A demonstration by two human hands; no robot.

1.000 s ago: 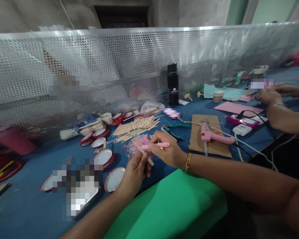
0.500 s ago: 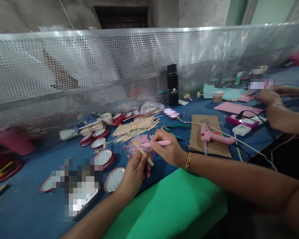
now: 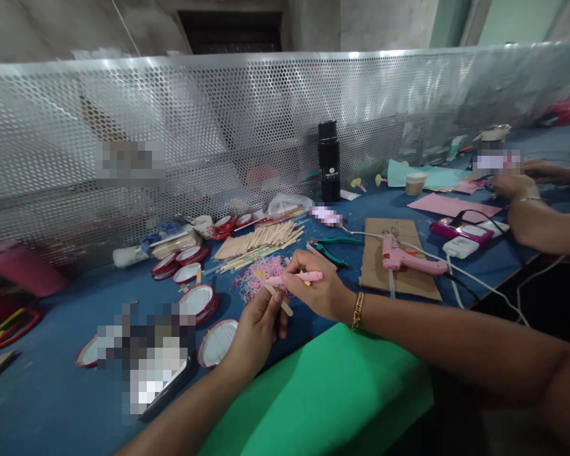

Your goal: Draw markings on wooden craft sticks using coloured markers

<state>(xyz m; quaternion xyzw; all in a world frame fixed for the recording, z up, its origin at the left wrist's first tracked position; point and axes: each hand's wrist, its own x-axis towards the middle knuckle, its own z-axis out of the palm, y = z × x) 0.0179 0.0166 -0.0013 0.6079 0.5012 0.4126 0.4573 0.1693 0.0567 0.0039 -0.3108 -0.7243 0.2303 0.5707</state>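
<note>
Between the fingers of my left hand (image 3: 262, 320) is a flat wooden stick (image 3: 285, 308), slanting up to the left with a yellow patch near its upper end. My right hand (image 3: 320, 285) grips a pink marker (image 3: 304, 277), its tip at the stick's upper part. Beneath and behind both lies a pile of small pink, white and purple loops (image 3: 247, 284). A heap of plain wooden sticks (image 3: 261, 239) lies just beyond the pile. Round red-rimmed pieces (image 3: 218, 342) sit left of my left hand.
Right of my hands, a pink glue gun (image 3: 399, 258) rests on cardboard (image 3: 373, 266), near green-handled pliers (image 3: 337, 240). A black bottle (image 3: 329, 168) stands by the perforated metal screen (image 3: 266, 126). Green material (image 3: 332, 392) lies below my forearms. Another person's hands (image 3: 517, 190) are at far right.
My right hand and the pink marker have shifted slightly left along the stick. My left hand and the stick look unmoved.
</note>
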